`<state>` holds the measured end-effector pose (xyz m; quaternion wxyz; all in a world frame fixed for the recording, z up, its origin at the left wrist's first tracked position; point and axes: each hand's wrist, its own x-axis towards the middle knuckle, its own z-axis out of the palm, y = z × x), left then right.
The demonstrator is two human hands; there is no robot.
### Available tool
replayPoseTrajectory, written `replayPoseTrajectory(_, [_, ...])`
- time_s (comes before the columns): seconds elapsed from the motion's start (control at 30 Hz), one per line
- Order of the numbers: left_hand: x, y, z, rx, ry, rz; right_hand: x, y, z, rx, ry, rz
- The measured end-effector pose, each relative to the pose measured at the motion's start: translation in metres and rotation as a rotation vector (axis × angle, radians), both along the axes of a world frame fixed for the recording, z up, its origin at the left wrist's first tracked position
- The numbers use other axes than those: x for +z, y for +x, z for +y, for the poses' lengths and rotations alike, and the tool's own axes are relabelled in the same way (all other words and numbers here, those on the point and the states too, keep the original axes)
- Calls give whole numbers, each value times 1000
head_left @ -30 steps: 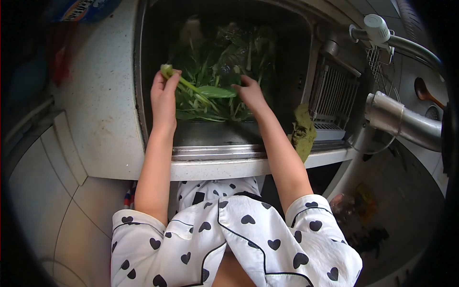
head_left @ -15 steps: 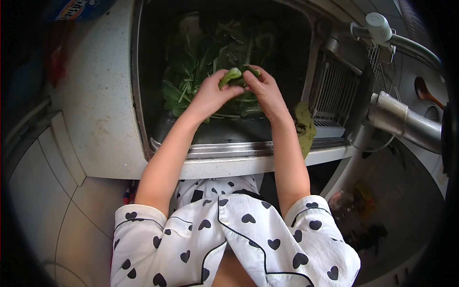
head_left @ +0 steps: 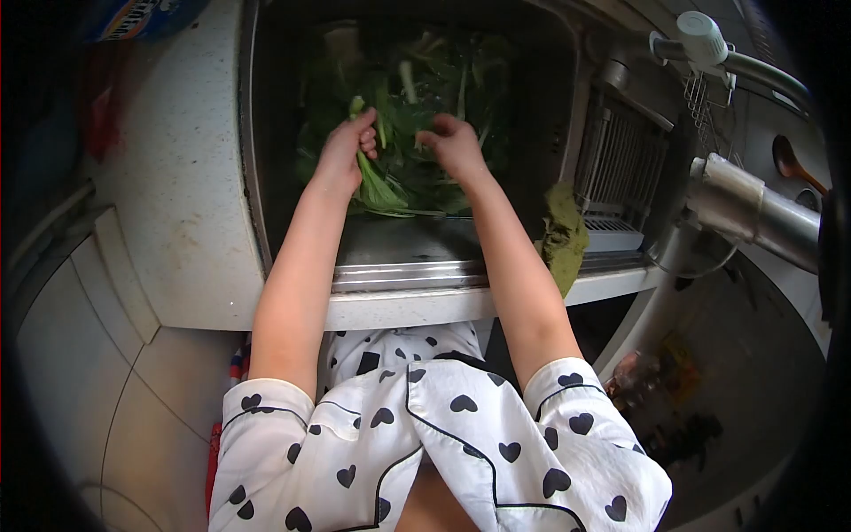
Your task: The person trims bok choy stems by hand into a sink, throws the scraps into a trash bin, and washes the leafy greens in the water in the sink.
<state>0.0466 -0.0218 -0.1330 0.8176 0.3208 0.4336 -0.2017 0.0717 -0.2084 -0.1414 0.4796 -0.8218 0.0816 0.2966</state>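
Note:
My left hand is closed around a leafy green vegetable. Its pale stem end sticks up above the thumb, and its leaves hang below the fist. To the right, my right hand reaches over the sink with thumb and fingers loosely curled and apart, and I see nothing between them. Beneath both hands, many loose leafy greens lie in water in the metal sink; motion and shadow blur them.
A yellow-green cloth drapes over the sink's right edge, beside a slatted rack. Further right are a metal pipe and a wooden spoon. White counter runs along the left.
My hands were together on the greens and have separated. My left hand has moved left with a leafy green in it; my right hand has let go and shifted slightly left.

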Motion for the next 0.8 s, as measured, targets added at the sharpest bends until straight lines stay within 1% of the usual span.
replayPoseTrajectory(0.03, [0,1,4,61,33,-2,5,0,1,-145,10,-123])
replayPoseTrajectory(0.07, [-1,1,12,75,106,-64,10,5,-5,-204,46,-129])
replayPoseTrajectory(0.1, [0,2,18,39,196,-110,16,11,-15,-263,82,-136])
replayPoseTrajectory(0.17, [-4,3,23,48,188,-104,25,14,-27,-336,182,-173])
replayPoseTrajectory(0.23, [-5,4,18,-20,365,-75,32,17,-34,-254,-150,-175])
replayPoseTrajectory(0.27, [-5,6,15,-55,453,-60,24,16,-37,-261,-221,-234])
replayPoseTrajectory(0.3, [-5,6,13,-37,448,-66,9,11,-42,-268,-292,-289])
replayPoseTrajectory(0.33, [-4,5,11,-21,445,-70,11,10,-39,-274,-362,-343])
replayPoseTrajectory(0.37, [-3,3,9,-6,442,-73,14,10,-39,-284,-319,-315])
replayPoseTrajectory(0.43, [4,2,9,63,253,-54,28,8,-35,-305,-231,-257])
replayPoseTrajectory(0.47, [10,1,10,98,159,-44,32,7,-34,-364,-108,-262])
replayPoseTrajectory(0.53, [31,-1,-1,146,264,-62,38,6,-31,-478,140,-275])
replayPoseTrajectory(0.57, [40,-4,-5,171,316,-73,51,6,-26,-492,164,-227])
replayPoseTrajectory(0.6, [43,-7,-6,145,328,-108,68,6,-20,-506,188,-181])
replayPoseTrajectory(0.63, [48,-9,-8,125,271,-139,85,6,-15,-520,211,-135])
replayPoseTrajectory(0.67, [55,-10,-10,106,214,-170,96,6,-11,-516,253,-88])
replayPoseTrajectory(0.7, [61,-11,-11,86,158,-200,95,6,-11,-451,222,-86])
replayPoseTrajectory(0.77, [71,-11,-13,30,123,-268,88,1,-12,-321,158,-80])
replayPoseTrajectory(0.8, [73,-11,-14,21,93,-304,79,-3,-11,-295,167,-133])
